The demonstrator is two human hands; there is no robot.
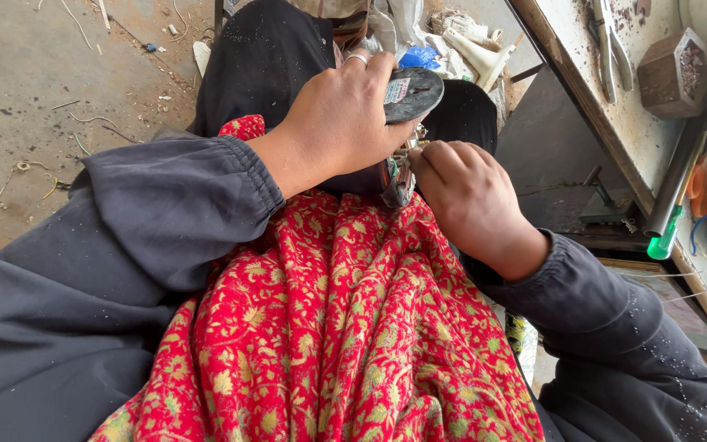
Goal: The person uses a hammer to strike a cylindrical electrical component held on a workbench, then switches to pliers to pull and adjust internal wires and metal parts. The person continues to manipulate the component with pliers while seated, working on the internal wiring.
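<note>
1. Right hand (470, 196) is curling its fingers together, pinching at the small metal part (400, 176) over the lap, just above the red patterned shawl (329, 327).
2. Left hand (345, 119), wearing a ring (357, 58), is closing over a dark round device (412, 92), gripping it from above and touching the same metal part below.
3. Beyond the knees, a white funnel (476, 53) and a blue scrap (419, 57) are lying on the ground.
4. Off to the right, pliers (611, 45) and a green-handled screwdriver (666, 237) are resting on the workbench (615, 123).
</note>
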